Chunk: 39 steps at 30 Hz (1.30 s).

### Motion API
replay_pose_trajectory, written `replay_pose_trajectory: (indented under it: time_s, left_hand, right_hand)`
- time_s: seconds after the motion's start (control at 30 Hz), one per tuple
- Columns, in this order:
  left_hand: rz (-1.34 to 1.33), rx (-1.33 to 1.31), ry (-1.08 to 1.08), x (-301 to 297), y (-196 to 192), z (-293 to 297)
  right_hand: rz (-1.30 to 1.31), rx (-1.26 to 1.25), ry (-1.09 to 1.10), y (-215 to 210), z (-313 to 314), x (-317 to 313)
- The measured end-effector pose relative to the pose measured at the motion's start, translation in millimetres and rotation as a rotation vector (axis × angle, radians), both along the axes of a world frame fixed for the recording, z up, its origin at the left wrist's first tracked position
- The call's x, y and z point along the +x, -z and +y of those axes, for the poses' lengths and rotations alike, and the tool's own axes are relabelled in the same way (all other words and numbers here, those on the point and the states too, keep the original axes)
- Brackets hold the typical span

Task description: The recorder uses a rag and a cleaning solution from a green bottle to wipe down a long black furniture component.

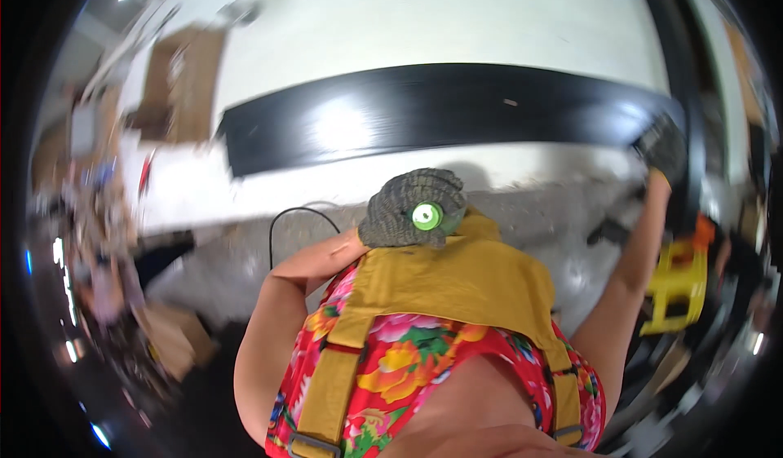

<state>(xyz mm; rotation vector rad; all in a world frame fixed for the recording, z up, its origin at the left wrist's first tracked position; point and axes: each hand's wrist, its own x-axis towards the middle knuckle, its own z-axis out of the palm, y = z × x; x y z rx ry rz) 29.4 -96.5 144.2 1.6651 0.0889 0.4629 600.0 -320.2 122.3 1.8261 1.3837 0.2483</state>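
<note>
My left hand [412,205], in a dark grey knitted glove, is wrapped around a bottle [426,216] with a green and white cap, close in front of my yellow apron. The bottle's body is mostly hidden by the glove and cap. A long, glossy black board [440,107] lies across the white surface [449,17]. Reaching far to the right, my right hand [665,150], also gloved, is at the board's right end, beside a dark upright strip [692,132]. Its fingers are blurred, and whether they grip the board does not show.
An open cardboard box [183,87] is at the back left, near a thin red item [146,172]. A black cable [281,215] loops beside my left forearm. A yellow plastic stool-like object [677,287] stands at lower right. Another carton [175,340] is at lower left.
</note>
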Motion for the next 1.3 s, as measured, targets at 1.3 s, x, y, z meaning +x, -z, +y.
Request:
replay_pose_trajectory:
  time_s: [1.3]
  left_hand:
    - [-0.196,0.113,-1.827,-187,-1,134]
  right_hand:
    - [1.107,0.376,-1.090,-68,260,-389]
